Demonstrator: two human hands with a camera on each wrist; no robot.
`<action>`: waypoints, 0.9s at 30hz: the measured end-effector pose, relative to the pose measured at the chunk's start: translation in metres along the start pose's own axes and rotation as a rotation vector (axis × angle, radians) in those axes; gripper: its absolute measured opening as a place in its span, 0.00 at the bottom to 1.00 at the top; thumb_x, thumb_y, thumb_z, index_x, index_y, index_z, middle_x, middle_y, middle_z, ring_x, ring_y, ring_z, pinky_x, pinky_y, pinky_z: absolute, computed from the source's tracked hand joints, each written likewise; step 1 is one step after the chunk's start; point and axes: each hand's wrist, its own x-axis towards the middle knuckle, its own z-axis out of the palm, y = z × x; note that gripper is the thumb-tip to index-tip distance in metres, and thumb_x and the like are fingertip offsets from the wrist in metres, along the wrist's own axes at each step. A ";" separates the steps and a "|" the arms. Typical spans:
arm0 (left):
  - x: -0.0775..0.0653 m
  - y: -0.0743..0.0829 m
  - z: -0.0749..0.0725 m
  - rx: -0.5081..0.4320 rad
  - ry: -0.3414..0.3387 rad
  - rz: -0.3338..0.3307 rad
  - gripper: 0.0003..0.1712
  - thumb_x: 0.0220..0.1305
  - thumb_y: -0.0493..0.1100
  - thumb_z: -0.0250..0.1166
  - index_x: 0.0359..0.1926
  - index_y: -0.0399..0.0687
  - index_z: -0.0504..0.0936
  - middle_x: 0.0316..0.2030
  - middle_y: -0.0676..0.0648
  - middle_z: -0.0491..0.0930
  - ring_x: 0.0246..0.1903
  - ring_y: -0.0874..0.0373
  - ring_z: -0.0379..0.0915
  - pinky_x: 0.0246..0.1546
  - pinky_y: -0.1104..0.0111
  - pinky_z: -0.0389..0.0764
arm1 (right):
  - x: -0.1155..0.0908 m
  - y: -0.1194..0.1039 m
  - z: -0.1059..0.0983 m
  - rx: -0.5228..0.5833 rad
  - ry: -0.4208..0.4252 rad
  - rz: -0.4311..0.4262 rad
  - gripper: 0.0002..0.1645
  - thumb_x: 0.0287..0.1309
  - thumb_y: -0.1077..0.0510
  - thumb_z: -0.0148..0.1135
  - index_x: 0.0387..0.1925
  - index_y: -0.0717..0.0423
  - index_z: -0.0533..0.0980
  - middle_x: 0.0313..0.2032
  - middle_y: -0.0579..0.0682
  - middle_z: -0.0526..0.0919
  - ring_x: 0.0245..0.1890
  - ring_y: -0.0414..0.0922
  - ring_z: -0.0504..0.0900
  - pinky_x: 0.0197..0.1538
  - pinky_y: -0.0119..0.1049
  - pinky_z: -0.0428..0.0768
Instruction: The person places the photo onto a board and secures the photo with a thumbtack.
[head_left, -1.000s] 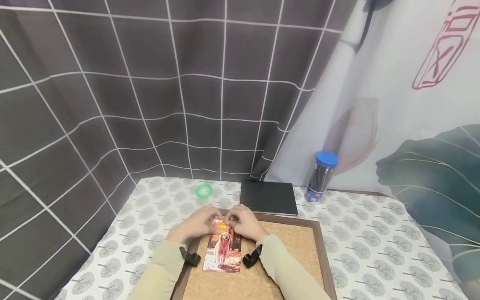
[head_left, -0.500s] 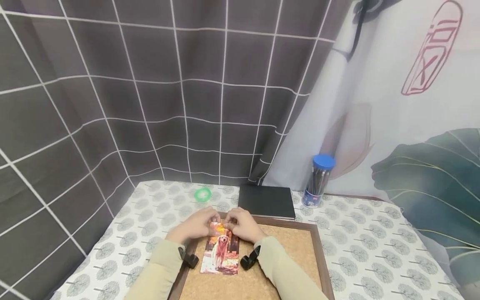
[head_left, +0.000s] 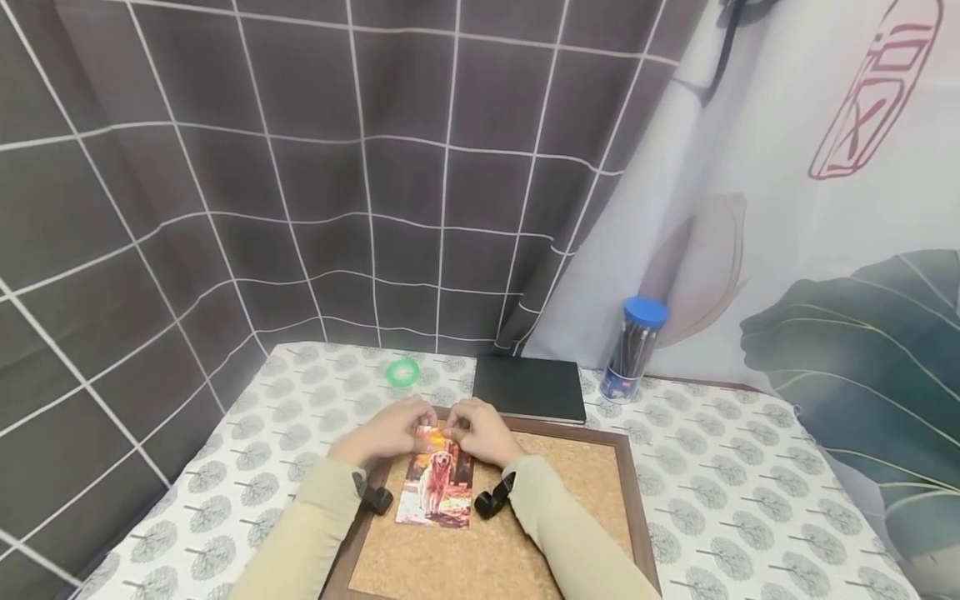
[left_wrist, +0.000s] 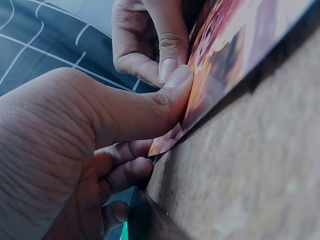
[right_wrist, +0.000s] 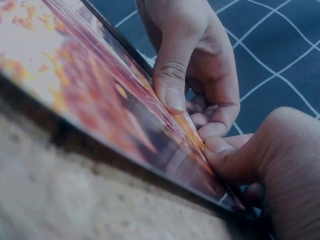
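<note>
A photo print of a golden dog (head_left: 435, 492) lies over the left part of a wood-framed cork board (head_left: 450, 567). My left hand (head_left: 386, 429) pinches its top edge near the left corner, thumb on the picture face and fingers curled behind. Beside it, my right hand (head_left: 483, 433) pinches the same edge. Close up in the left wrist view, both thumbs nearly meet on the print (left_wrist: 220, 55), and a dark shadow runs beneath its side edge above the cork (left_wrist: 250, 165). From the right wrist view, the glossy print (right_wrist: 100, 100) shows pale streaks near the thumbs.
Behind the board lie a green ring-shaped roll (head_left: 402, 372) and a black notebook (head_left: 528, 387). A clear tub of dark sticks with a blue lid (head_left: 634, 348) stands at the back right. A tree-patterned cloth (head_left: 720, 492) covers the table; dark checked curtain (head_left: 405, 183) hangs behind.
The head view has shifted slightly, so everything sits a little differently in it. Both hands keep their pinch at the photo's top edge, with hardly any movement.
</note>
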 end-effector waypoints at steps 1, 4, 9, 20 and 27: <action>0.000 0.001 -0.001 -0.001 0.002 0.002 0.18 0.50 0.44 0.76 0.41 0.52 0.78 0.39 0.53 0.75 0.41 0.56 0.72 0.46 0.54 0.77 | 0.001 0.000 -0.001 0.003 0.004 -0.005 0.09 0.57 0.56 0.72 0.27 0.44 0.78 0.29 0.36 0.78 0.34 0.37 0.73 0.41 0.33 0.74; 0.000 0.002 -0.005 -0.004 0.010 0.012 0.19 0.50 0.45 0.77 0.41 0.51 0.79 0.39 0.52 0.76 0.40 0.55 0.72 0.46 0.54 0.77 | 0.003 -0.003 -0.003 0.016 0.005 -0.014 0.08 0.57 0.57 0.72 0.27 0.46 0.79 0.29 0.37 0.79 0.33 0.38 0.74 0.41 0.34 0.74; -0.001 0.004 -0.006 -0.012 0.004 0.017 0.19 0.51 0.46 0.77 0.42 0.51 0.79 0.39 0.52 0.76 0.41 0.55 0.73 0.47 0.54 0.77 | 0.004 -0.005 -0.006 0.029 -0.010 0.028 0.08 0.56 0.58 0.72 0.26 0.44 0.81 0.26 0.36 0.78 0.31 0.37 0.74 0.39 0.34 0.74; -0.004 0.003 -0.001 -0.021 -0.004 -0.004 0.19 0.50 0.45 0.77 0.42 0.51 0.79 0.39 0.53 0.75 0.41 0.56 0.72 0.47 0.55 0.76 | 0.002 -0.013 -0.006 0.054 -0.057 0.163 0.04 0.56 0.58 0.72 0.27 0.49 0.83 0.26 0.38 0.79 0.30 0.38 0.73 0.38 0.35 0.74; -0.003 0.002 -0.003 -0.021 -0.009 0.002 0.20 0.50 0.44 0.77 0.43 0.50 0.79 0.40 0.53 0.75 0.41 0.56 0.72 0.47 0.56 0.77 | 0.004 -0.012 -0.006 0.072 -0.085 0.163 0.03 0.54 0.63 0.67 0.31 0.52 0.83 0.26 0.39 0.78 0.29 0.37 0.74 0.36 0.32 0.75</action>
